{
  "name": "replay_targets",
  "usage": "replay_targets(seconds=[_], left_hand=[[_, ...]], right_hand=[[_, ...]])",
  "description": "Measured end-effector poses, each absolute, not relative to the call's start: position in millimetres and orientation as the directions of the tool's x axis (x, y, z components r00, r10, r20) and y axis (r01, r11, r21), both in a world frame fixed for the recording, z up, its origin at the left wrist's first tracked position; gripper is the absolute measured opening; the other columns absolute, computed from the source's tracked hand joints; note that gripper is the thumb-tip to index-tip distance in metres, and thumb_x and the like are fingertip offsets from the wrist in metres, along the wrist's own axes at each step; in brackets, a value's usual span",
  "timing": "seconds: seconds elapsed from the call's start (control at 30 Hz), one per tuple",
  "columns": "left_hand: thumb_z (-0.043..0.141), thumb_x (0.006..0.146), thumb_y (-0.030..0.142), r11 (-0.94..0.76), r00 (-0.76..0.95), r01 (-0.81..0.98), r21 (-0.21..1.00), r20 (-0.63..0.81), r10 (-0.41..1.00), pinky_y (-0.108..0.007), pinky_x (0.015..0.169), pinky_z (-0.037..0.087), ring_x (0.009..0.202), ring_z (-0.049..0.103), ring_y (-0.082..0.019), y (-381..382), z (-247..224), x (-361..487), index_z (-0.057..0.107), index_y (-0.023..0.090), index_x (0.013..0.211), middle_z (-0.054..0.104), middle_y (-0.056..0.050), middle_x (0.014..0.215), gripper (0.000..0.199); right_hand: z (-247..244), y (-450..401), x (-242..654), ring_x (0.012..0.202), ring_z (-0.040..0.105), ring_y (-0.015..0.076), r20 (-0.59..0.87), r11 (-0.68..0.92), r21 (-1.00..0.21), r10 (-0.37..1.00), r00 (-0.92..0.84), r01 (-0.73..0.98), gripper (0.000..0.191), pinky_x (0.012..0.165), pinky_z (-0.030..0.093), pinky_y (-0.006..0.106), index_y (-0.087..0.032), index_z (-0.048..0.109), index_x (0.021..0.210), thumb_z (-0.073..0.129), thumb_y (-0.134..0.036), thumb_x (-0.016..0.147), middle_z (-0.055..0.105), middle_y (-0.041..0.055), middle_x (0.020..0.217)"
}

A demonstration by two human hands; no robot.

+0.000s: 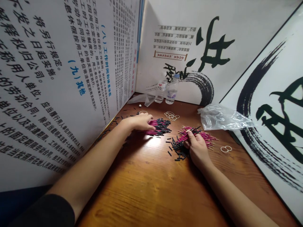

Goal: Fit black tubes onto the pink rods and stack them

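Observation:
My left hand [143,122] rests over the left end of a pile of dark-tipped pink sticks [159,127], its fingers apart. Whether any stick is under the palm is hidden. My right hand [195,145] is closed around a few pink sticks with black ends [183,136]. Beneath and beside it lies a heap of short black tubes [178,149]. Behind the right hand spreads a second pile of pink sticks [208,136] with light-coloured tips.
Two water bottles [172,90] stand at the back by the wall. A clear plastic bag [222,117] lies at the back right. White rubber bands [172,116] sit between the piles and bottles, with more bands [226,149] at right. Printed panels [175,41] enclose the wooden table [142,189].

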State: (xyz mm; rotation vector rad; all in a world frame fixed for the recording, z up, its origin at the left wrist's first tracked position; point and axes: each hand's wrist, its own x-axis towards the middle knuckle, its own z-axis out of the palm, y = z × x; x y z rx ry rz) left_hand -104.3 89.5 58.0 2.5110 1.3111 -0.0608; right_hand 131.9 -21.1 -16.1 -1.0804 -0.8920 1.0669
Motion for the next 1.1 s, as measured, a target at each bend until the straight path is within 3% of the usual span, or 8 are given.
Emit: replay_targets(seconds=[0.1,0.2,0.37,0.5,0.7,1.1], left_hand=[[0.045,0.082,0.045,-0.456,0.517,0.842,0.288,-0.187,0.836,-0.027,0.081,0.044,0.098,0.059,-0.019,93.8,75.2,-118.9,0.054,0.018,0.118,0.062,-0.009,0.118,0.046],[0.051,0.076,0.035,-0.439,0.470,0.883,0.167,-0.302,0.830,-0.025,0.067,0.043,0.085,0.061,-0.019,94.4,85.8,-130.6,0.062,0.018,0.100,0.068,-0.007,0.101,0.032],[0.059,0.064,0.029,-0.422,0.404,0.904,0.065,-0.451,0.796,-0.024,0.058,0.042,0.079,0.061,-0.019,91.1,81.0,-135.0,0.061,0.019,0.097,0.070,-0.007,0.097,0.035],[0.058,0.061,0.024,-0.434,0.385,0.901,0.005,-0.471,0.794,-0.026,0.057,0.043,0.076,0.062,-0.021,88.6,76.5,-130.4,0.064,0.018,0.089,0.071,-0.009,0.095,0.029],[0.056,0.061,0.020,-0.423,0.360,0.906,-0.033,-0.467,0.808,-0.028,0.063,0.045,0.073,0.062,-0.023,87.5,74.3,-124.4,0.068,0.019,0.074,0.069,-0.008,0.071,0.018],[0.052,0.065,0.023,-0.437,0.410,0.899,0.023,-0.393,0.823,-0.027,0.063,0.042,0.072,0.059,-0.019,96.0,72.0,-132.3,0.068,0.019,0.086,0.070,-0.007,0.087,0.026]], right_hand=[[-16.6,-20.9,132.2,0.041,0.031,0.0052,0.056,0.110,-0.969,0.969,0.239,-0.220,0.042,0.039,0.022,0.019,-0.022,0.040,0.070,0.068,-0.053,0.076,0.037,-0.0093,0.047],[-16.0,-20.9,131.7,0.041,0.031,0.0055,0.057,0.111,-0.971,0.968,0.243,-0.214,0.042,0.039,0.022,0.019,-0.022,0.041,0.071,0.069,-0.053,0.075,0.036,-0.0096,0.047],[-13.3,-21.4,130.1,0.041,0.031,0.0053,0.053,0.112,-0.967,0.967,0.251,-0.227,0.043,0.040,0.023,0.019,-0.022,0.041,0.071,0.071,-0.053,0.073,0.035,-0.0098,0.047],[-12.1,-21.6,129.7,0.041,0.031,0.0053,0.046,0.103,-0.969,0.969,0.244,-0.223,0.044,0.040,0.023,0.019,-0.022,0.039,0.069,0.071,-0.052,0.073,0.035,-0.0096,0.047],[-12.5,-21.1,129.7,0.041,0.030,0.0055,0.047,0.108,-0.966,0.966,0.255,-0.234,0.045,0.039,0.023,0.019,-0.022,0.039,0.070,0.072,-0.052,0.071,0.034,-0.0100,0.049],[-11.3,-20.7,128.2,0.041,0.030,0.0049,0.051,0.115,-0.966,0.963,0.264,-0.231,0.046,0.040,0.024,0.019,-0.022,0.039,0.068,0.074,-0.052,0.069,0.034,-0.0100,0.049]])
